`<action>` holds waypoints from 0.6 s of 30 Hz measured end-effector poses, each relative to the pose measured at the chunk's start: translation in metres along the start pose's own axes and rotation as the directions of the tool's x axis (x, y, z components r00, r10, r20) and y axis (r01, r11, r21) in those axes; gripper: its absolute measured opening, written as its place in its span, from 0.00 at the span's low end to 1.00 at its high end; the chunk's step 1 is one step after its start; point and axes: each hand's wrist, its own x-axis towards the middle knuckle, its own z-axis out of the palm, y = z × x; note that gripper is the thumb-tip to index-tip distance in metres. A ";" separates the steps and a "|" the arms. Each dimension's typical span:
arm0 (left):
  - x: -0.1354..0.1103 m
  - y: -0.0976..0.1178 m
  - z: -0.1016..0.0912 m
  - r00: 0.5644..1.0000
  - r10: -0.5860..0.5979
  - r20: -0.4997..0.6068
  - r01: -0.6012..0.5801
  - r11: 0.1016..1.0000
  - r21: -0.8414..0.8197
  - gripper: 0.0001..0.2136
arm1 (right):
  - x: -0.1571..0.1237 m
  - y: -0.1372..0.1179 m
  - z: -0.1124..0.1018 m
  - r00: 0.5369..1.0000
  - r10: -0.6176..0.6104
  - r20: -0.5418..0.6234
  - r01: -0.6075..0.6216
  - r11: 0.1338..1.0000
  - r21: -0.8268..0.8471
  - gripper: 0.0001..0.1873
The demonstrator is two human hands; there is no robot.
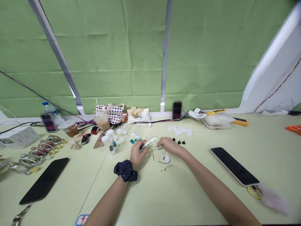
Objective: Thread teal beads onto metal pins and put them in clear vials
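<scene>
My left hand, with a dark blue scrunchie on its wrist, is closed around a clear thin tube with a dark end. My right hand rests on the table just to its right, fingers curled over a scatter of thin metal pins; what it pinches is too small to make out. A small white cap lies under the right wrist. Small vials with blue and green contents stand to the left of my hands.
White caps and black beads lie behind my hands. One phone lies at the left, another at the right. Glass bottles, drink cups, pouches, a plastic box and orange scissors ring the table.
</scene>
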 end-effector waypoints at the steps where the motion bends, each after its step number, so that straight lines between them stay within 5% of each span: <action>1: 0.000 0.000 0.000 1.000 0.001 -0.001 -0.001 1.000 0.000 0.14 | 0.001 0.000 -0.002 1.000 0.007 0.013 -0.006 1.000 -0.012 0.15; 4: 0.000 -0.001 0.000 1.000 0.001 -0.005 -0.001 1.000 0.002 0.14 | 0.005 -0.001 -0.016 0.999 0.039 -0.011 -0.039 0.999 0.003 0.15; 10: 0.000 0.000 -0.001 1.000 0.000 0.004 0.000 1.000 0.011 0.14 | 0.006 -0.006 -0.053 0.967 0.041 -0.250 0.006 0.983 0.185 0.11; 14: 0.000 0.004 -0.002 1.000 0.008 0.024 -0.008 1.000 -0.022 0.14 | 0.004 -0.020 -0.053 0.965 -0.005 -0.263 0.088 0.949 0.304 0.08; 18: 0.001 0.009 -0.002 0.998 0.009 0.056 -0.003 0.995 -0.100 0.15 | 0.010 -0.027 -0.043 0.963 0.037 -0.267 0.124 0.820 0.559 0.08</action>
